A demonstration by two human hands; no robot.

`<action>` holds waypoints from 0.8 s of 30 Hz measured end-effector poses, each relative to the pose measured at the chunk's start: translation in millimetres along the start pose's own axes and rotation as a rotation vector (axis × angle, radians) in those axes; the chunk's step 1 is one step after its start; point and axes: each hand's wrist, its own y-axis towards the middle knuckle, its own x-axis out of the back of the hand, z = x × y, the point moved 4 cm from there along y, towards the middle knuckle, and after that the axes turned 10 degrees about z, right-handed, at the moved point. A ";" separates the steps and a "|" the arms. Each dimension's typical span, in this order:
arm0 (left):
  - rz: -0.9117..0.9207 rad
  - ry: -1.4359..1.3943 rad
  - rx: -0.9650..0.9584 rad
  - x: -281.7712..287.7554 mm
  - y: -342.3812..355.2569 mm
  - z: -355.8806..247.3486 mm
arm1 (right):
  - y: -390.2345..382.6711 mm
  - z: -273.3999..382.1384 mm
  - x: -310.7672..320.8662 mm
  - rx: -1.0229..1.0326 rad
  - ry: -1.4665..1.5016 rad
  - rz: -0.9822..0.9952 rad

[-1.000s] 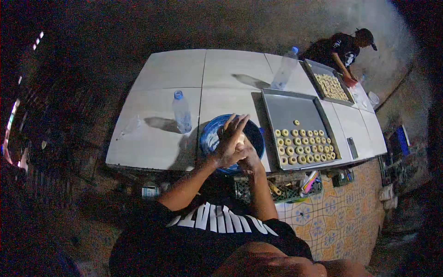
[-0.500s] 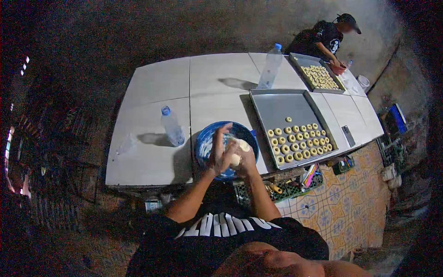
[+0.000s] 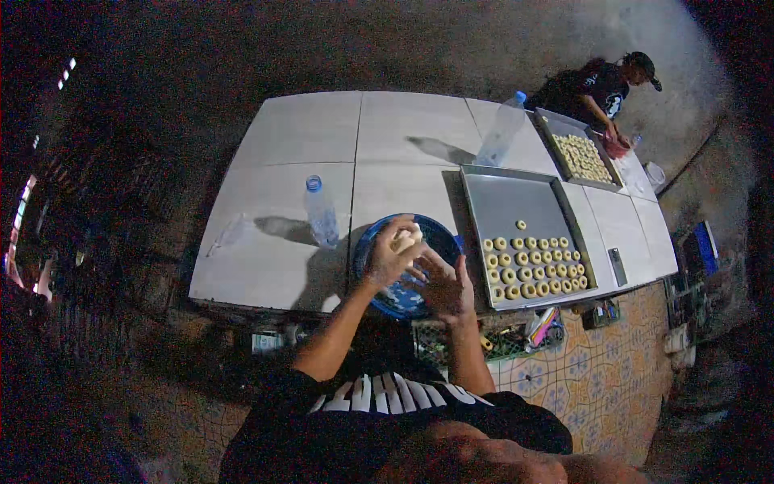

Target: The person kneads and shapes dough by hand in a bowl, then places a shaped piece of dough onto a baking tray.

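Observation:
Above a round blue basin (image 3: 438,234) my left hand (image 3: 389,260) is curled around a pale lump of dough (image 3: 409,237). Just to its right, my right hand (image 3: 448,292) is spread, fingers apart and palm turned toward the left hand, with nothing in its grasp. White residue smears the inside of the basin. A large metal baking tray (image 3: 516,198) lies right of the basin, with rows of small ring-shaped dough pieces (image 3: 528,274) on its near half and a lone ring (image 3: 521,225) farther up.
Two clear plastic bottles stand on the tiled table: one uncapped (image 3: 322,218) at left, one blue-capped (image 3: 501,133) behind the tray. A phone (image 3: 617,266) lies near the right edge. At far right a co-worker (image 3: 609,93) handles a reddish bowl (image 3: 617,147) beside another filled tray (image 3: 544,129).
My hands have come apart: the dough now sits in the left hand, and the right has opened and drawn away. The whole view has shifted slightly.

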 end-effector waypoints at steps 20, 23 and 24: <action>0.022 -0.485 0.340 -43.0 -50.9 0.1 | -4.5 -17.3 -17.7 -0.096 -0.228 -0.371; 0.115 -0.606 0.393 -48.5 -57.0 -12.1 | -6.7 -16.8 -4.6 -0.055 -0.354 -0.515; 0.096 -0.624 0.405 -49.1 -58.8 -17.2 | -5.2 -16.5 -1.9 -0.006 -0.366 -0.531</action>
